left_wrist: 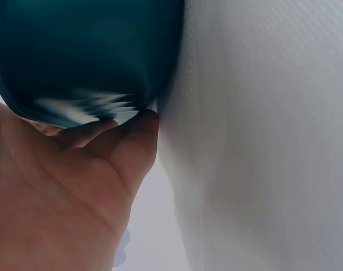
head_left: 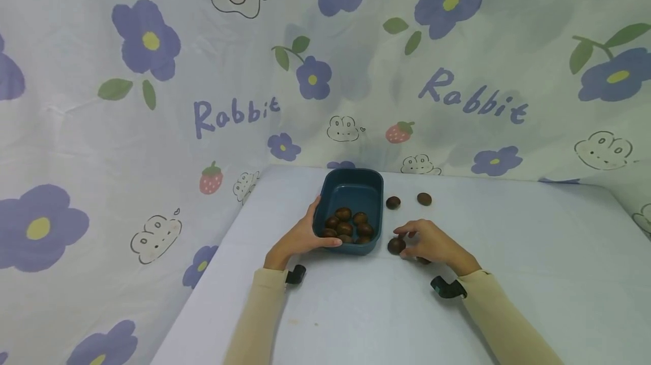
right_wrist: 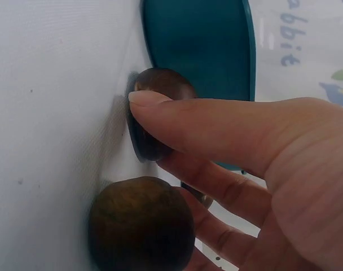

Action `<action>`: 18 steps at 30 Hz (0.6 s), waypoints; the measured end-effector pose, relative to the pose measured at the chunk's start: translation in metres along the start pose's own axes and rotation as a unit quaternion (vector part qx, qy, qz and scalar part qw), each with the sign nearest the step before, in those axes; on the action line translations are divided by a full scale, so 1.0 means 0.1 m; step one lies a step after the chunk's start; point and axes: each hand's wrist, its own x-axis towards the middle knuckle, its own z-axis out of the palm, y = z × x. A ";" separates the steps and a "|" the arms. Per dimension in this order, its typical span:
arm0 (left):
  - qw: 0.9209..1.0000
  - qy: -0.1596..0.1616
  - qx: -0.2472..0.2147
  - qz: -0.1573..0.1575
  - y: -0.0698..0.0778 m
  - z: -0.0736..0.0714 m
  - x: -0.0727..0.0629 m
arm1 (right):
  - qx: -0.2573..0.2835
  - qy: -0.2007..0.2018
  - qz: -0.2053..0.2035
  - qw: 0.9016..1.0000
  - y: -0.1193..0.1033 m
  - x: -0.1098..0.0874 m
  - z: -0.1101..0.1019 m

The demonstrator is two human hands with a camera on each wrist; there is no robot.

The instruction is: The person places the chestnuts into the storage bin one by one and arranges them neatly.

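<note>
My left hand (head_left: 300, 236) grips a dark blue-green rectangular box (head_left: 352, 195) at its near left corner. The thumb lies along the near rim and the fingers go down the left side, partly hidden. Inside, several dark brown, rounded, chestnut-like pieces (head_left: 344, 229) lie gathered at the near end. Just right of the box, my right hand (head_left: 431, 242) pinches one brown round piece (right_wrist: 163, 83) between thumb and fingers, low at the table. Another brown piece (right_wrist: 142, 226) sits on the table beneath that hand, mostly hidden in the head view.
Two more brown pieces lie beyond the right hand: one (head_left: 393, 202) beside the box's right wall, another (head_left: 424, 199) farther right. A white cloth covers the table (head_left: 534, 240). Behind and to the left hangs a flower-and-rabbit printed curtain (head_left: 366, 88).
</note>
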 end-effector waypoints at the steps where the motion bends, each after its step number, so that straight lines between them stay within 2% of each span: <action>1: 1.000 0.000 0.002 -0.002 0.00 0.00 0.00 | -0.002 0.000 -0.001 1.000 0.00 0.00 0.00; 10: 1.000 -0.002 0.003 -0.006 0.05 -0.01 -0.02 | -0.016 0.004 0.001 1.000 -0.01 0.00 0.04; 18: 1.000 0.000 0.008 -0.010 0.04 0.00 -0.01 | -0.030 0.010 0.026 0.999 -0.02 0.02 0.08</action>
